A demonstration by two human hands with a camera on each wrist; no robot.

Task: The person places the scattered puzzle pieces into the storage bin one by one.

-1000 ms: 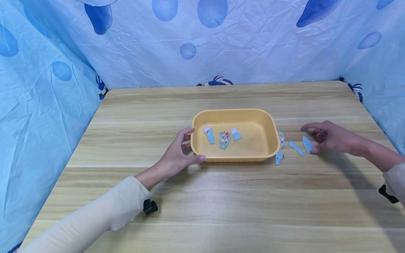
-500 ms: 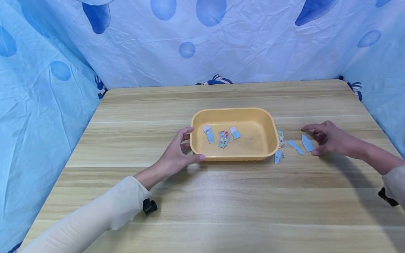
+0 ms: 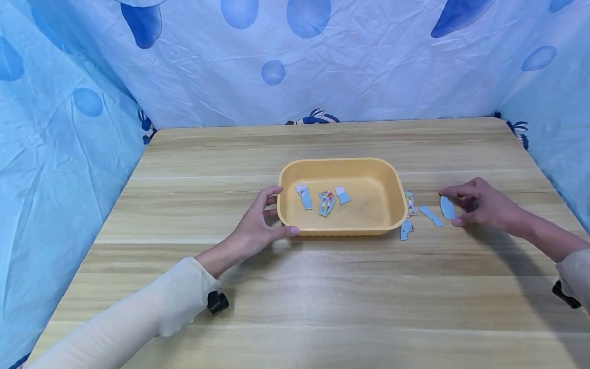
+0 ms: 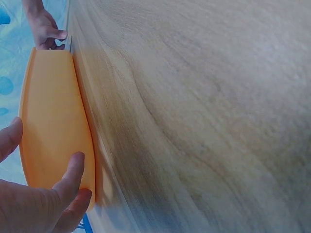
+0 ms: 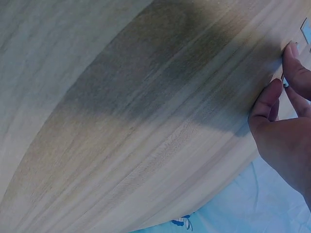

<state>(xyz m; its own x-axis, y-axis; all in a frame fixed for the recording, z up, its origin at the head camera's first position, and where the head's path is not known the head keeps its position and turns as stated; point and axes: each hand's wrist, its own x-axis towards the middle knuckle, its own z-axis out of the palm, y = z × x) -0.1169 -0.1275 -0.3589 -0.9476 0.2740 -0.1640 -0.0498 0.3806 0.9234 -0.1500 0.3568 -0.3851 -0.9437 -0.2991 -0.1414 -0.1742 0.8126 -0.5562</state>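
A yellow plastic basin [image 3: 341,231] stands on the table, three small printed puzzle pieces lying inside, one of them multicoloured [image 3: 327,204]. My left hand [image 3: 256,221] holds the basin's left end, thumb at the front rim and fingers along the side; the left wrist view shows this hand [image 4: 43,201] against the basin wall [image 4: 53,116]. To the right of the basin my right hand [image 3: 489,206] pinches a plain blue puzzle piece [image 3: 447,208] between thumb and forefinger at its two ends. In the right wrist view the right hand [image 5: 286,116] mostly hides that piece.
Near the basin's right end lie a narrow blue piece [image 3: 431,216], a blue piece with a printed edge [image 3: 406,230] and a colourful piece [image 3: 409,203] partly hidden by the rim. A blue patterned curtain [image 3: 295,77] hangs behind the wooden table [image 3: 322,307].
My right forefinger and thumb have closed in on the ends of the blue puzzle piece, which has turned slightly. The left hand and the basin have stayed in place.
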